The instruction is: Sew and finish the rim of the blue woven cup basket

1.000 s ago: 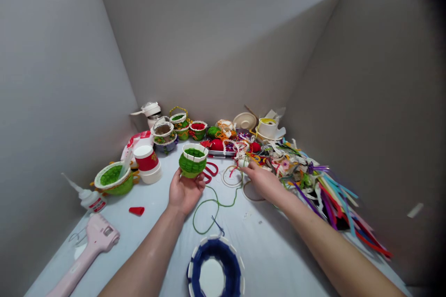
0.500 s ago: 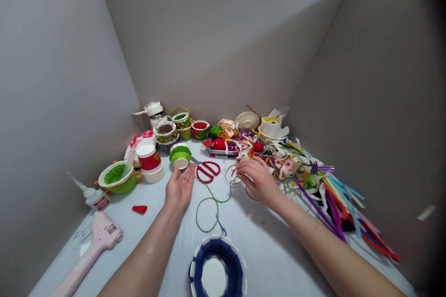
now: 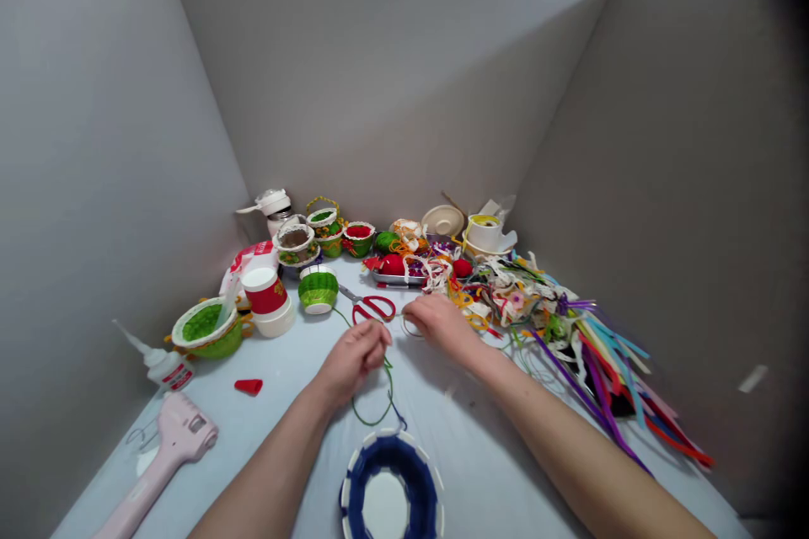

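My left hand point(image 3: 355, 359) is closed over a green cord point(image 3: 372, 408), which runs out under it and hangs in a loop on the table. My right hand point(image 3: 442, 327) pinches a thin cord point(image 3: 412, 328) at its fingertips, close to red-handled scissors point(image 3: 372, 309). The two hands are close together but apart. A green woven cup point(image 3: 318, 289) with white bands rests tilted on the table beyond my left hand, touching neither hand.
A blue-and-white woven ring point(image 3: 392, 456) lies near me. To the left are a pink glue gun point(image 3: 180, 438), a glue bottle point(image 3: 165, 369), a red-and-white cup point(image 3: 264, 290) and a green basket point(image 3: 206, 328). Ribbons and craft scraps pile up at right, against grey walls.
The green woven cup has left my left hand and now rests farther left on the table. Both hands have closed on cords and moved toward the middle.
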`<action>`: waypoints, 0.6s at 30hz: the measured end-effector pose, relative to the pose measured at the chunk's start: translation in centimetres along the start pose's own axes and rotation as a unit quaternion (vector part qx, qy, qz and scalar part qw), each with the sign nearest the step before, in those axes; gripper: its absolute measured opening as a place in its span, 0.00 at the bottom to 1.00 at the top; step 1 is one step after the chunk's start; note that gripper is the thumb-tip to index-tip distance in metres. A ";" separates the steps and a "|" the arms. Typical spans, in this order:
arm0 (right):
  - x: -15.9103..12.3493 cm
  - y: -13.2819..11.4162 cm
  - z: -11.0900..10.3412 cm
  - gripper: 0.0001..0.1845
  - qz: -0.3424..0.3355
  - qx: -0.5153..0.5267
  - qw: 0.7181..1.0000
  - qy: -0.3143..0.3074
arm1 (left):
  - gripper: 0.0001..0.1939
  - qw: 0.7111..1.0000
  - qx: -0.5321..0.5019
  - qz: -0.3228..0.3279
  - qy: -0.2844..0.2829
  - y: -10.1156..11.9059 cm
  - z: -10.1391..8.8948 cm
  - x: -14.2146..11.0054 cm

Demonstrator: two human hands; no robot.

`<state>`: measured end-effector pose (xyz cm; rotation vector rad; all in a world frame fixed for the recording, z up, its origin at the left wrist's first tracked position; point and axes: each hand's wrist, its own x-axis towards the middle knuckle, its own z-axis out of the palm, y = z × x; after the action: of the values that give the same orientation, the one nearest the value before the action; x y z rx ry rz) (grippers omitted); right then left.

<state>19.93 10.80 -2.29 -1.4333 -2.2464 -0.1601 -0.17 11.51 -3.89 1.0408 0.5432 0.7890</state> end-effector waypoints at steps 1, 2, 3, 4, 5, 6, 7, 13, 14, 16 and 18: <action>0.0 1.1 -0.1 0.08 0.008 0.011 1.000 0.006 | 0.16 0.997 -0.045 0.047 0.032 0.8 -0.3 0.1; -0.1 2.4 -0.3 0.09 0.018 0.024 0.999 0.012 | 0.15 0.990 -0.084 0.097 0.062 1.8 -0.5 0.1; -0.3 3.6 -0.5 0.09 0.033 0.043 0.998 0.020 | 0.13 0.980 -0.111 0.142 0.082 3.0 -0.7 -0.1; -0.4 4.9 -0.7 0.09 0.051 0.063 0.996 0.030 | 0.12 0.968 -0.134 0.191 0.096 4.4 -0.9 -0.4; -0.6 6.2 -1.0 0.09 0.073 0.081 0.993 0.041 | 0.12 0.956 -0.149 0.232 0.101 5.9 -1.0 -0.8; -0.6 7.4 -1.3 0.09 0.095 0.095 0.989 0.054 | 0.12 0.942 -0.163 0.272 0.107 7.5 -1.1 -1.4; -0.7 8.4 -1.7 0.10 0.117 0.102 0.985 0.069 | 0.13 0.929 -0.173 0.307 0.116 9.0 -1.2 -2.0; 0.9 9.1 -6.5 0.17 0.219 0.144 0.947 0.186 | 0.12 0.896 -0.127 0.366 0.215 13.0 -1.8 -3.9; 1.4 8.0 -7.5 0.17 0.217 0.171 0.942 0.191 | 0.11 0.913 -0.088 0.324 0.230 12.7 -1.6 -3.7; 2.1 5.0 -9.2 0.17 0.176 0.200 0.955 0.132 | 0.11 0.947 0.014 0.215 0.237 11.4 -0.6 -2.8; 2.5 1.3 -10.0 0.16 0.112 0.158 0.981 -0.008 | 0.15 0.964 0.103 0.140 0.200 9.8 1.0 -1.8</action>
<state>23.44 10.04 7.44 -1.4971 -1.9928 0.2710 -3.63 12.31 5.48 1.1714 0.8476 1.2283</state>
